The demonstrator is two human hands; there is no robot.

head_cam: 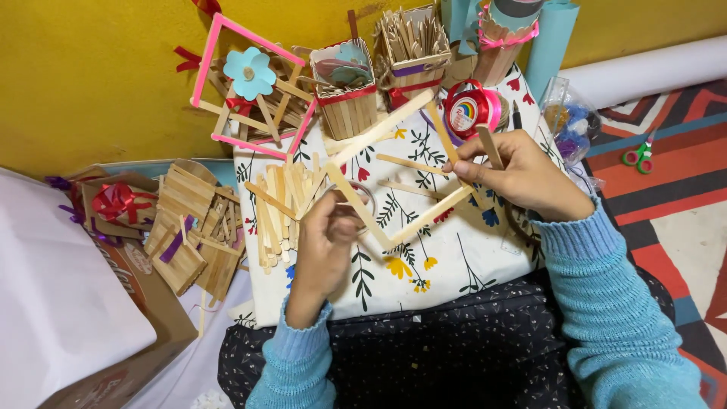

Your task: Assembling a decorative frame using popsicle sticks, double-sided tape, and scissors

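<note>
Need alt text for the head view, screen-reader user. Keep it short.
Two hands in blue knit sleeves hold a square frame of wooden craft sticks over a floral cloth: the left hand grips its lower edge, the right hand its right side along with a loose stick. A loose stick pile and stick-built boxes lie beyond.

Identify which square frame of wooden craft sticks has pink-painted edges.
The square stick frame leaning on the yellow wall, with a blue paper flower. The plain wooden frame held in both hands is unpainted.
</note>
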